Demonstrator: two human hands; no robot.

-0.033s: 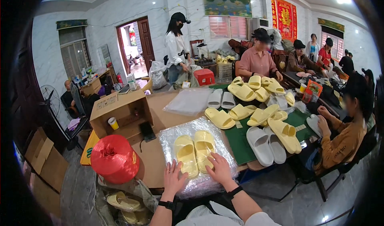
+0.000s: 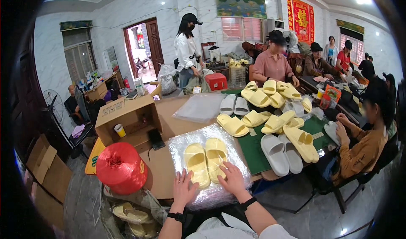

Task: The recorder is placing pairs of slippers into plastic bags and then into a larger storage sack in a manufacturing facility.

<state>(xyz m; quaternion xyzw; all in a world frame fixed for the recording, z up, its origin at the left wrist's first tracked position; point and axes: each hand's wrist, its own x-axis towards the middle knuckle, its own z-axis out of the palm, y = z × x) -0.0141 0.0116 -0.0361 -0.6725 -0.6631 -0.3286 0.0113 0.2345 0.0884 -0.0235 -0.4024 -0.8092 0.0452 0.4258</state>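
- Hardly anything shifts from the earlier frame: both hands and the two yellow slides between them keep their places.
- Left yellow slide (image 2: pixel 197 165) and right yellow slide (image 2: pixel 216 156) lie side by side on clear plastic film (image 2: pixel 177 148) at the near edge of the table (image 2: pixel 169 127), heels toward that edge; I cannot tell whether a layer of film covers them.
- Left hand (image 2: pixel 185 190) lies on the film just beside the left slide's heel, fingers slightly spread.
- Right hand (image 2: pixel 234 179) has its fingers spread, tips at the right slide's outer side near the heel; I cannot tell whether they press on it.
- Red twine roll (image 2: pixel 120 171) stands at the table's near left corner, an open cardboard box (image 2: pixel 122 112) behind it along the left edge.
- Green mat (image 2: pixel 253 154) covers the table's right part, bearing more yellow slides (image 2: pixel 300 141) and grey slides (image 2: pixel 274 154).
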